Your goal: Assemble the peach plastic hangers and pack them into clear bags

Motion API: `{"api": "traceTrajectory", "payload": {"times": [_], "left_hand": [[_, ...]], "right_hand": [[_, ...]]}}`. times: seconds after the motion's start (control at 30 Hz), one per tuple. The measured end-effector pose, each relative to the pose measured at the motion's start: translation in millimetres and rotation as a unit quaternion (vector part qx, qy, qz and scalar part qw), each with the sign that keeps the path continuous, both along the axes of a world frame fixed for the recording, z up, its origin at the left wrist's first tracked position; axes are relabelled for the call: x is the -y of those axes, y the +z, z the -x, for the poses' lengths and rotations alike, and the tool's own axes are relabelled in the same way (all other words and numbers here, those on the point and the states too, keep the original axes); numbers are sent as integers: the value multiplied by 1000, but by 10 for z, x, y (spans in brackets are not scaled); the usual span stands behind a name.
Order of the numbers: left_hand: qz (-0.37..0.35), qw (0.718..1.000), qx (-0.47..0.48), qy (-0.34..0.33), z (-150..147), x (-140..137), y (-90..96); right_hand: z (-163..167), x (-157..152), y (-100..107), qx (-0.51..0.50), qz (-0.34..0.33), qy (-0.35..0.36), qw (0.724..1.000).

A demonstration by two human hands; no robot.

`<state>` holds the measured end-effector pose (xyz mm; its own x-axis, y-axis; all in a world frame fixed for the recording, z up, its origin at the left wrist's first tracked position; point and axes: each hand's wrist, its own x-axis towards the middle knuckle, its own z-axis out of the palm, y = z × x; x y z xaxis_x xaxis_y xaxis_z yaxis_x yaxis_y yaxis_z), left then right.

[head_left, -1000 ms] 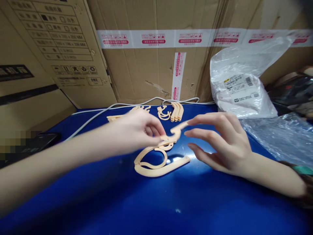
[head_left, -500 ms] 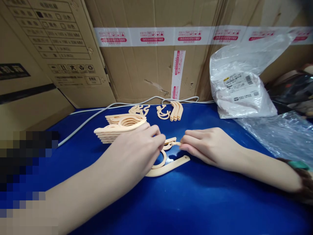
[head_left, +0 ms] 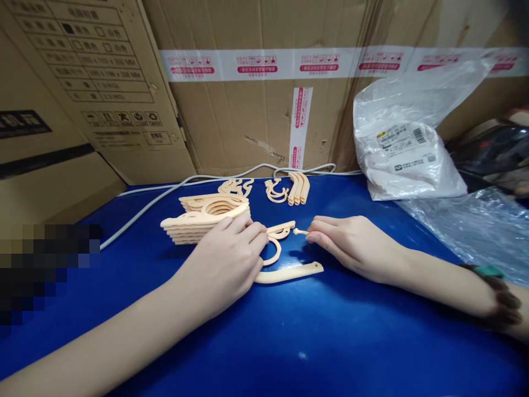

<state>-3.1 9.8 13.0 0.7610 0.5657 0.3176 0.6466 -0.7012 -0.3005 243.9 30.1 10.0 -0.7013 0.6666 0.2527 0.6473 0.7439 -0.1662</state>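
Observation:
My left hand (head_left: 235, 248) is closed around a beige plastic folding hanger (head_left: 289, 273). The hanger's ring, one curved arm and a slotted bar stick out to the right of my fingers; the rest is hidden under the hand. Pinched in my right hand (head_left: 351, 240) is a thin beige hanger hook (head_left: 300, 231), mostly covered by the fingers. Its knobbed tip points left, just off the end of the slotted bar. Right behind my left hand stands a stack of beige hanger bodies (head_left: 185, 225).
Loose hooks (head_left: 276, 191) and curved arm pieces (head_left: 298, 188) lie at the back of the blue table (head_left: 289, 342). A grey cable (head_left: 152, 201) runs behind them. Cardboard boxes (head_left: 256, 121) wall off the back and left. A white plastic parcel (head_left: 409, 154) stands at the right.
The hook's tip has come away from the hanger's slotted bar, leaving a small gap. My left hand has shifted slightly left, and the hanger has turned a little with it.

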Motion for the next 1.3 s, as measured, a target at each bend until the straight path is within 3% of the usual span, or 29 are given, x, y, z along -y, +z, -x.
{"api": "traceTrajectory", "payload": {"times": [0.23, 0.47, 0.83, 1.17, 1.3], "left_hand": [[74, 987, 125, -71, -59, 168, -16], [116, 973, 148, -134, -82, 207, -66], [219, 966, 133, -40, -95, 113, -126], [265, 953, 136, -54, -107, 95, -113], [282, 944, 171, -30, -65, 123, -110]], "right_hand": [[22, -15, -6, -25, 1, -4, 1000], [37, -10, -15, -8, -20, -3, 1000], [16, -14, -25, 8, -16, 22, 1000], [-26, -22, 118, -33, 50, 6, 998], [-54, -35, 176, -43, 131, 7, 990]]}}
